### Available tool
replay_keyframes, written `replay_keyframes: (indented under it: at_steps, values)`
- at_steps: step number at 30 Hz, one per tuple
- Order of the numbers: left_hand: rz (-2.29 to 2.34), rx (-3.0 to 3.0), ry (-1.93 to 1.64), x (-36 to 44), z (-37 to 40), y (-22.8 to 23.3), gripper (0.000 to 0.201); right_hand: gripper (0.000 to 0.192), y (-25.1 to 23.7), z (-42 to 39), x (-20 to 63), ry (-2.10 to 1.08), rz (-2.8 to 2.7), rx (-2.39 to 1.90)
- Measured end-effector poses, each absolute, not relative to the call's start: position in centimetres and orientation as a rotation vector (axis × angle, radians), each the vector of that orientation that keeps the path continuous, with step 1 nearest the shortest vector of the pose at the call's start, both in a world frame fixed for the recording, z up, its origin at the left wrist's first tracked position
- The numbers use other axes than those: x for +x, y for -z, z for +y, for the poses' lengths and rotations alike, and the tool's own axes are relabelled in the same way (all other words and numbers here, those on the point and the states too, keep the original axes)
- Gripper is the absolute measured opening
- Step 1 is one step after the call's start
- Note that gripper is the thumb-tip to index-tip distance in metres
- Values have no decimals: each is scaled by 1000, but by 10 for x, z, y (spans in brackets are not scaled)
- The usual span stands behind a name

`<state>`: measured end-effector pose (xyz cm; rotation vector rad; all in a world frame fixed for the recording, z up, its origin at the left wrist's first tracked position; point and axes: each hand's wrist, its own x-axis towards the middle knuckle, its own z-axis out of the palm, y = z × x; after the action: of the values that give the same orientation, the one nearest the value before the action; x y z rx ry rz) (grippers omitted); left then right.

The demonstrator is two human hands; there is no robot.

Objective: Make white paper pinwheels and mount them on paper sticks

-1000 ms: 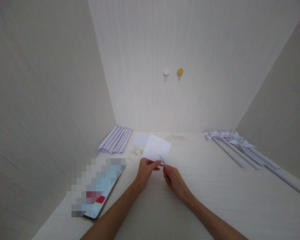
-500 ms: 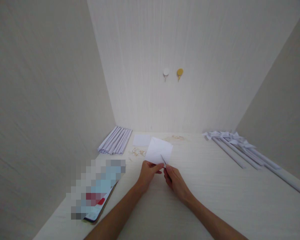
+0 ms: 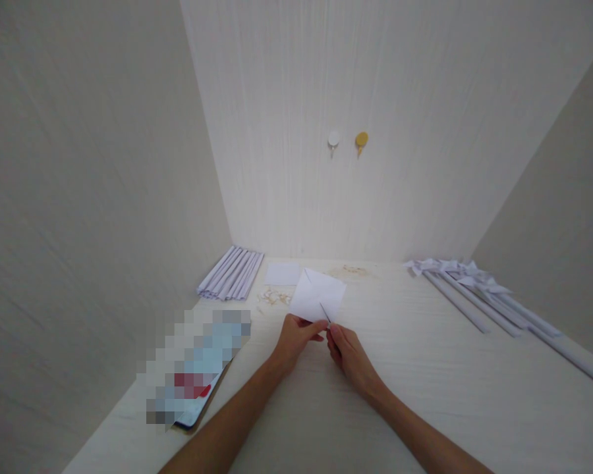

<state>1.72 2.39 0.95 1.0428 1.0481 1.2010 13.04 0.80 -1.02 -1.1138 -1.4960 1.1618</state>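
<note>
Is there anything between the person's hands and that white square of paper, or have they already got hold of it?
Nothing visible stands between them. The left hand pinches the white paper square's near edge, and the right hand meets it there with a thin pointed tool.

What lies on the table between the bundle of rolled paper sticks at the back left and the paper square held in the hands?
In the head view, a flat white sheet and a small heap of golden clips lie between the rolled sticks and the paper square.

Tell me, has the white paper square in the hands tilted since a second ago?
Yes. The paper square has tipped away toward the back wall, lying flatter, held by the left hand and right hand.
</note>
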Motion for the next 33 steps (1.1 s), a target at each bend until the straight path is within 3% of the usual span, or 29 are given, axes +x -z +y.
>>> replay_keyframes:
  at_steps: [7,11,16,22,33]
  values:
    - [1085,1052,-1414,4,32,-15,34,42,11,7,130,-1140,-1532,-1144]
    - [1162,1083,-1470,-12,38,-23,20,42,13,8,129,-1095,-1586,-1161]
    - [1131,1195,-1559,-27,46,-23,33,43,15,10,131,-1133,-1538,-1167]
    - [1065,981,-1565,-21,47,-15,22,44,15,9,131,-1239,-1417,-1115]
    - [1056,1007,-1457,6,31,-11,26,43,15,9,130,-1216,-1490,-1087]
